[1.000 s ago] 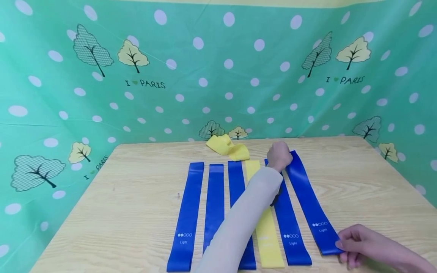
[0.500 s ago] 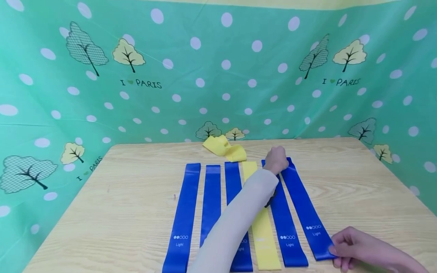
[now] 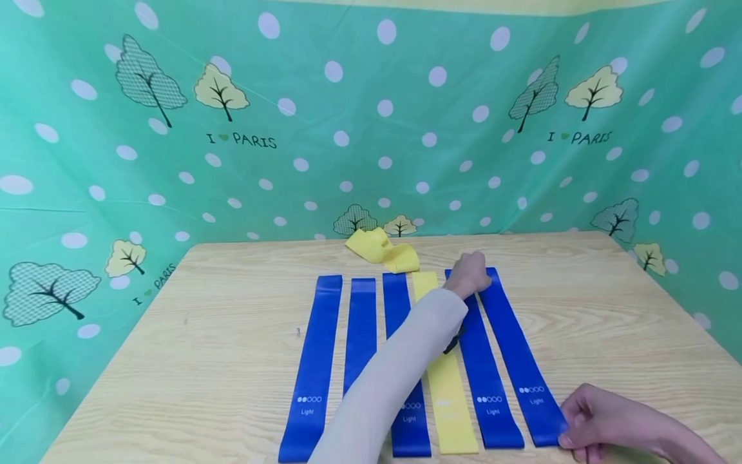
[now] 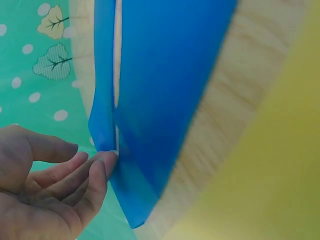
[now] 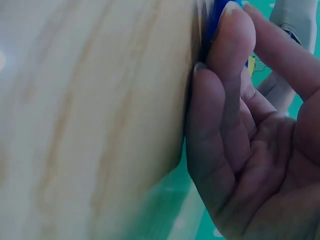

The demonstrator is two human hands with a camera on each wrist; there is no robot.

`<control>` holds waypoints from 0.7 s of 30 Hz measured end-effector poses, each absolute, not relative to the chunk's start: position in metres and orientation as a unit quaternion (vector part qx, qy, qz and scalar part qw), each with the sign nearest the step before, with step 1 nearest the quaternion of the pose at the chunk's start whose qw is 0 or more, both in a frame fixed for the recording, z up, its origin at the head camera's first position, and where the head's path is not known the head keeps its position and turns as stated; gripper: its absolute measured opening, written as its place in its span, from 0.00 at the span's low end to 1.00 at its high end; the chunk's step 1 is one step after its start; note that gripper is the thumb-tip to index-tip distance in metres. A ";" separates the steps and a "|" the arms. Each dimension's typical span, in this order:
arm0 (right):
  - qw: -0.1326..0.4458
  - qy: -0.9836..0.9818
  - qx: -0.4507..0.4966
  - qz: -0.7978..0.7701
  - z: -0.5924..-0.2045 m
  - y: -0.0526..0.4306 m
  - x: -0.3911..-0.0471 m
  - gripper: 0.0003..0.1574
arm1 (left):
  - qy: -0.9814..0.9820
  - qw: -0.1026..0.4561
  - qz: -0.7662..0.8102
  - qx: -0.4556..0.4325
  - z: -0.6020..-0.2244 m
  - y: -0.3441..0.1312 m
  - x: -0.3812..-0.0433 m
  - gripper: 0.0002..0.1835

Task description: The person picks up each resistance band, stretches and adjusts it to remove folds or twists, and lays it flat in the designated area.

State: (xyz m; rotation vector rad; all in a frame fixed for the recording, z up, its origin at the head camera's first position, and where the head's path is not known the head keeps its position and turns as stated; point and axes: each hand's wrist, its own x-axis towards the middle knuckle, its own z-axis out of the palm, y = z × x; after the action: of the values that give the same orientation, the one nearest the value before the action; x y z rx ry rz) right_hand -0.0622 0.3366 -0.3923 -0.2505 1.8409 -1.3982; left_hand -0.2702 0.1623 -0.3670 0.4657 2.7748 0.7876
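Several blue exercise bands and a yellow band (image 3: 452, 399) lie side by side lengthwise on the table. The rightmost blue band (image 3: 516, 341) slants slightly, its far end close to the neighbouring blue band (image 3: 493, 386). My left hand (image 3: 468, 274) reaches across to that far end; in the left wrist view its fingertips (image 4: 107, 159) touch the band's edge, with the thumb standing apart. At the near corner, my right hand (image 3: 608, 415) pinches the same band between thumb and fingers. Only a sliver of blue shows past the fingers in the right wrist view.
A crumpled yellow band (image 3: 382, 251) lies at the back of the wooden table (image 3: 220, 361). My left sleeve (image 3: 394, 374) covers parts of the middle bands. A green dotted cloth (image 3: 382, 129) hangs behind and at both sides.
The rightmost blue band has come down flat and nearer to its neighbour at the far end. My left fingers have loosened from it; the right hand keeps its pinch.
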 end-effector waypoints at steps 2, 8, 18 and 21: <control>0.397 0.731 -0.102 -0.546 -0.392 0.336 -0.063 0.19 | 0.943 0.113 0.269 0.161 -0.367 0.159 -0.270 0.18; 0.384 0.748 -0.115 -0.528 -0.387 0.340 -0.068 0.23 | 0.932 0.118 0.286 0.188 -0.365 0.149 -0.274 0.25; 0.340 0.814 -0.088 -0.462 -0.371 0.347 -0.082 0.21 | 0.925 0.090 0.342 0.137 -0.363 0.112 -0.293 0.22; 0.327 0.819 -0.089 -0.462 -0.369 0.346 -0.086 0.22 | 0.922 0.066 0.366 0.113 -0.362 0.098 -0.297 0.22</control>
State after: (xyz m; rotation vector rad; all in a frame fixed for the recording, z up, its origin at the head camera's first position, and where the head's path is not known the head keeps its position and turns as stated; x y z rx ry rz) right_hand -0.0856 0.3459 -0.3692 -0.2331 2.1462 -1.2102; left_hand -0.2969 0.0976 -0.3623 0.3416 2.7799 1.1027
